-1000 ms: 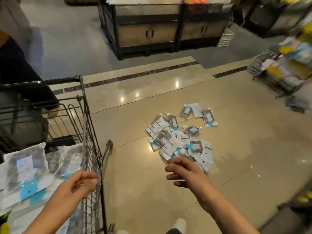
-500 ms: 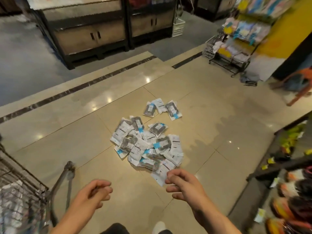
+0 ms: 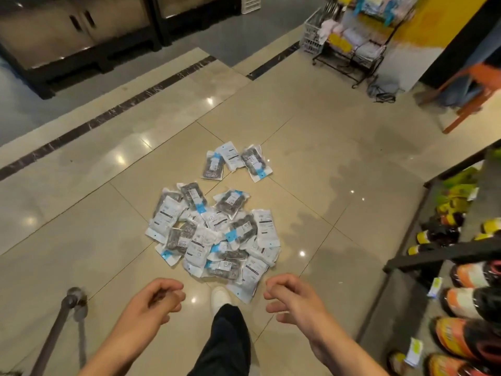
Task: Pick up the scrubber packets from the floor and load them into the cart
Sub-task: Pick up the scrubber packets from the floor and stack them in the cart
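Note:
Several scrubber packets (image 3: 217, 234), white and blue wrappers with dark steel wool inside, lie in a heap on the beige floor tiles, and three more packets (image 3: 235, 161) lie just beyond the heap. My left hand (image 3: 154, 302) hovers low at the near left of the heap, fingers curled loosely, holding nothing. Near the heap's front right edge my right hand (image 3: 292, 299) hangs with fingers bent and apart, empty. Only a corner post of the cart (image 3: 69, 308) shows at the bottom left. My white shoe (image 3: 220, 294) stands between my hands.
A low shelf (image 3: 444, 253) with bottles and orange packs runs along the right. A wire rack (image 3: 349, 42) with goods stands at the back right, beside an orange chair (image 3: 471, 88). Dark display cabinets (image 3: 81, 31) line the back.
My view has swung right and down from the cart to the heap. My left hand left the cart's rim and came forward beside the right hand; both are closer to the packets.

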The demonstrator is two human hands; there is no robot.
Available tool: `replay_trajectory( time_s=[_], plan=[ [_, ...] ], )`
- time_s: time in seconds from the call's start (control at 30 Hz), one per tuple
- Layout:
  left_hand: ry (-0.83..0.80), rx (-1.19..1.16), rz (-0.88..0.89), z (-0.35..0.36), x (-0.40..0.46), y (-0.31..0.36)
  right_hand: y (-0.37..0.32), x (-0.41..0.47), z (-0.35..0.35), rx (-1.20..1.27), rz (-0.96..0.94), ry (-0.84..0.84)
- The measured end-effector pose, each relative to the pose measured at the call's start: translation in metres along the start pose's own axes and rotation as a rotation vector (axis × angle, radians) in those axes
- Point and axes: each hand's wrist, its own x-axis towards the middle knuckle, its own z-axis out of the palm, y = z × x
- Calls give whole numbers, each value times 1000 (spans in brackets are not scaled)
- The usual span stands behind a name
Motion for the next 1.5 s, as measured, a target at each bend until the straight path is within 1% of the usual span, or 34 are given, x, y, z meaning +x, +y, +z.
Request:
replay_trajectory(
  time_s=[0.13, 0.23, 0.3, 0.4, 0.47, 0.57, 0.63, 0.7, 0.73, 0.8, 0.83, 0.9, 1.0, 1.07, 1.17, 1.27, 1.4, 1.5],
  plan=[
    [-80, 92, -14, 18, 87, 42, -31, 62, -10, 6, 49, 38],
    [-131, 200, 0, 35, 154, 60, -43, 119, -18, -6, 68, 32],
    [-157, 270, 2, 49, 200, 65, -42, 163, -19, -2, 87, 33],
    [-189, 347, 14, 82, 273, 55, -29, 242, -18, -23, 107, 4],
    [-188, 357, 9, 109, 327, 31, -12, 307, -20, -71, 110, -16],
    [-188, 337, 21, 151, 411, -14, 21, 414, -25, -102, 125, 2],
    [-188, 375, 7, 177, 464, -54, 50, 482, -25, -111, 151, 16],
    [-198, 474, 23, 203, 514, -95, 85, 547, -24, -139, 165, 23],
    [-217, 580, 50, 213, 540, -113, 101, 576, -23, -164, 162, 33],
    [-243, 945, 150, 233, 591, -146, 134, 633, -25, -227, 128, 25],
    [-231, 1078, 196, 244, 614, -160, 149, 661, -26, -273, 118, 20],
    [-222, 1119, 231, 261, 656, -187, 174, 712, -28, -373, 94, 61],
    [-207, 1123, 273, 281, 702, -217, 204, 778, -36, -407, 66, 159],
    [-166, 1180, 283, 288, 724, -231, 213, 807, -39, -413, 46, 205],
    [-90, 1303, 312, 296, 746, -245, 224, 841, -46, -447, 76, 260],
    [-56, 1371, 283, 300, 757, -250, 231, 862, -49, -384, 124, 257],
    [-51, 1364, 249, 304, 768, -246, 238, 878, -51, -302, 152, 255],
    [-77, 1350, 171, 306, 774, -242, 240, 884, -52, -310, 176, 256]
  ],
)
